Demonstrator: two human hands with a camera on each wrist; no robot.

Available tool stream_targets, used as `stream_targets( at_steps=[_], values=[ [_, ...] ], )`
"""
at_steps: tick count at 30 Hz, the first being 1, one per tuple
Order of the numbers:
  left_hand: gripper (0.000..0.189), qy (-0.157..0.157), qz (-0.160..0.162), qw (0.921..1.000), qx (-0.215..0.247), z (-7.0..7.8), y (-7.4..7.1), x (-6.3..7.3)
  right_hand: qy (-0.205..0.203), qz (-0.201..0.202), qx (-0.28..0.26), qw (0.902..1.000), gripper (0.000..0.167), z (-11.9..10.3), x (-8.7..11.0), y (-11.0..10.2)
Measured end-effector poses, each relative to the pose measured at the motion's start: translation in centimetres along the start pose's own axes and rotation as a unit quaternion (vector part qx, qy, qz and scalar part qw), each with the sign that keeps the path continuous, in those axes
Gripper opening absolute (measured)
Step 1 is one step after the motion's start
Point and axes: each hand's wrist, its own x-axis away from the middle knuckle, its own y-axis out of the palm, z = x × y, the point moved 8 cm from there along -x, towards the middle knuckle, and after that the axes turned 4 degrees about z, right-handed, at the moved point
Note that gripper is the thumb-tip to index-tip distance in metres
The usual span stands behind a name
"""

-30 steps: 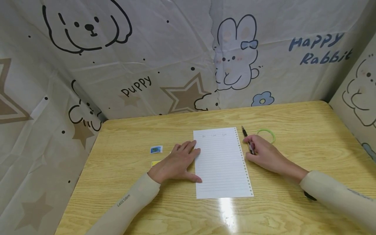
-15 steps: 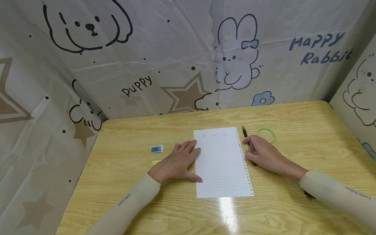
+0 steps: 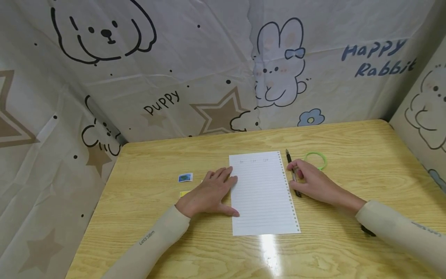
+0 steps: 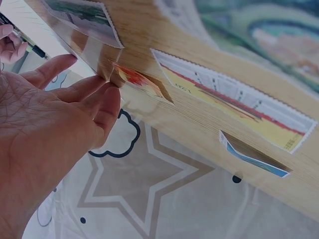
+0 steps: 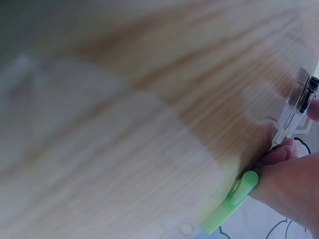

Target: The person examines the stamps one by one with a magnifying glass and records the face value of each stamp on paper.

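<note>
A sheet of lined paper [image 3: 261, 197] with punched holes down its right side lies on the wooden table, faint handwriting along its top. My left hand [image 3: 212, 193] rests over its left edge, fingers spread and the thumb tip on the paper. Just right of the sheet, my right hand [image 3: 311, 182] has index finger and thumb curled round a black and clear pen [image 3: 289, 156] low at the tabletop, its tip pointing away from me. In the right wrist view the pen [image 5: 294, 117] shows beside the fingers, its reflection on the table.
A light green ring [image 3: 326, 161] lies behind my right hand. Left of the paper are a blue stamp [image 3: 185, 177] and a yellow one [image 3: 184, 193], partly covered by my left hand. A black item [image 3: 367, 231] shows under the right forearm. Printed cloth walls [image 3: 209, 50] border the table.
The pen has slid lower relative to my right hand's fingers, so its rear end now shows below the thumb. My left hand and the paper stay in place.
</note>
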Motion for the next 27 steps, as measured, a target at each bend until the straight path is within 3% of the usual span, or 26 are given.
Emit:
stream_targets(
  at_steps=[9,16,27],
  values=[
    [0.106,-0.001,-0.003,1.0000,0.000,-0.1,0.2,-0.1,0.012,0.006,-0.033,0.9994,0.043,-0.1,0.3,-0.4],
    [0.105,-0.012,-0.006,0.9999,-0.002,-0.2,0.1,-0.1,0.013,0.017,-0.029,0.9994,0.043,-0.6,0.1,-0.8],
    [0.101,-0.012,0.001,0.9999,-0.012,-0.3,0.1,-0.3,0.031,0.090,-0.020,0.9953,0.037,-0.9,1.3,-3.1]
  ],
)
